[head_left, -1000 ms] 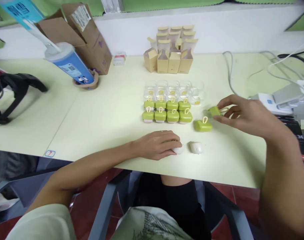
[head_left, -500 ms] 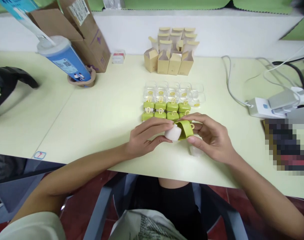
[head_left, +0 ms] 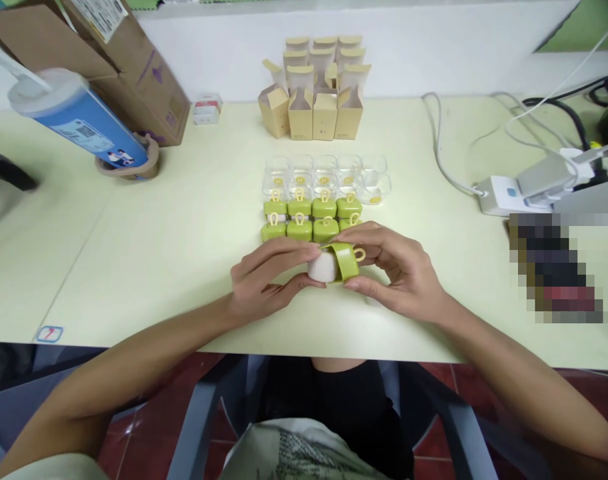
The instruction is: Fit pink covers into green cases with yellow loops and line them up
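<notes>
Between the fingers and thumb of my left hand [head_left: 269, 277] is a small white rounded case [head_left: 323, 267]. My right hand [head_left: 397, 270] grips a green cover [head_left: 347, 261] with a pale yellow loop on its end. The cover lies on its side, its open end around the right part of the white case. Just beyond my hands, several green cases with yellow loops [head_left: 299, 231] stand in two rows, one partly hidden by my right hand. Behind them are rows of clear plastic cups [head_left: 325, 180] with small yellow marks. Something whitish is mostly hidden under my right hand.
Open small cardboard boxes [head_left: 301, 120] stand grouped near the wall. At the left are a blue cup [head_left: 99, 127], a large carton [head_left: 149, 87] and a small white-and-red box [head_left: 207, 109]. A power strip [head_left: 507, 195] with cables and a blurred-out object [head_left: 559, 270] lie at right.
The white case, apart from or barely entering the green cover before, now sits partly inside it. Both hands remain closed on their parts. The camera view has shifted.
</notes>
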`<state>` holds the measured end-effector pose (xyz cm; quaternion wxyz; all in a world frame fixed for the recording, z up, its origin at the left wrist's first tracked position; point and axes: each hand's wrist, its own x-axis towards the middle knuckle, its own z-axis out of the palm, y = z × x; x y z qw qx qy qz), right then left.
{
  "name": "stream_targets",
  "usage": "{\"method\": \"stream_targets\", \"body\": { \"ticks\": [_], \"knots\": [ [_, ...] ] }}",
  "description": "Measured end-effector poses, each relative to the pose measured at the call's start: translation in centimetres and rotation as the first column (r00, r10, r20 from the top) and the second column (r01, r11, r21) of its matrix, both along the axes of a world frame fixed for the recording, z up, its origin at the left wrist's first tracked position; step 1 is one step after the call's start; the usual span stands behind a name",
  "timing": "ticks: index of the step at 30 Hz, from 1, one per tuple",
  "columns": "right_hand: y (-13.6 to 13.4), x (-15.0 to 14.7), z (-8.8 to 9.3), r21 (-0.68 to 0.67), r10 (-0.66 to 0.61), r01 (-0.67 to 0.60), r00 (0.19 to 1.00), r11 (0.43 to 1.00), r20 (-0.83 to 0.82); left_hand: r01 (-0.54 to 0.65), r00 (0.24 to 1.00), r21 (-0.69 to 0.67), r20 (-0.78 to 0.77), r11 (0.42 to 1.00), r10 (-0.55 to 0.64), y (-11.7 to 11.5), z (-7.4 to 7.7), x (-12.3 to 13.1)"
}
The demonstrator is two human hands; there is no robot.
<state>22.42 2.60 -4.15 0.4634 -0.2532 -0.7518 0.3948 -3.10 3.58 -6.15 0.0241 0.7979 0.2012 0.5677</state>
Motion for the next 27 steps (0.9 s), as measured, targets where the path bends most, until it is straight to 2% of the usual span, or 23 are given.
{"method": "stream_targets", "body": {
  "ticks": [4,6,10,14,16,21,27],
  "knots": [
    [-0.4,-0.2,-0.4,0.005,0.0,0.0,0.999,1.0,0.046,0.041,0.997,-0.037,0.07,0.998,-0.039,0.3,-0.5,0.1],
    [-0.6,-0.4,-0.7,0.031,-0.013,0.011,0.999,0.999,0.045,0.069,0.997,-0.076,0.048,0.995,-0.065,0.4,-0.5,0.1],
    [-0.5,-0.6,-1.1,0.133,0.001,-0.009,0.998,0.991,0.056,0.139,0.986,-0.108,-0.078,0.984,-0.148,0.5,0.1,-0.2],
    [-0.2,-0.8,-0.7,0.288,-0.024,-0.012,0.992,0.957,0.123,0.181,0.976,-0.14,-0.094,0.973,-0.195,0.5,0.5,-0.3],
    [-0.2,-1.0,-0.6,0.35,-0.071,0.022,0.989,0.937,0.128,0.185,0.976,-0.128,-0.091,0.974,-0.198,0.5,0.6,-0.2],
    [-0.3,-1.2,-0.9,0.399,-0.134,0.062,0.979,0.915,0.154,0.212,0.971,-0.103,-0.089,0.972,-0.221,0.6,0.8,0.1],
    [-0.2,-1.0,-1.1,0.465,-0.124,0.029,0.977,0.885,0.175,0.2,0.97,-0.001,-0.142,0.98,-0.198,0.6,1.0,0.4]
  ]
}}
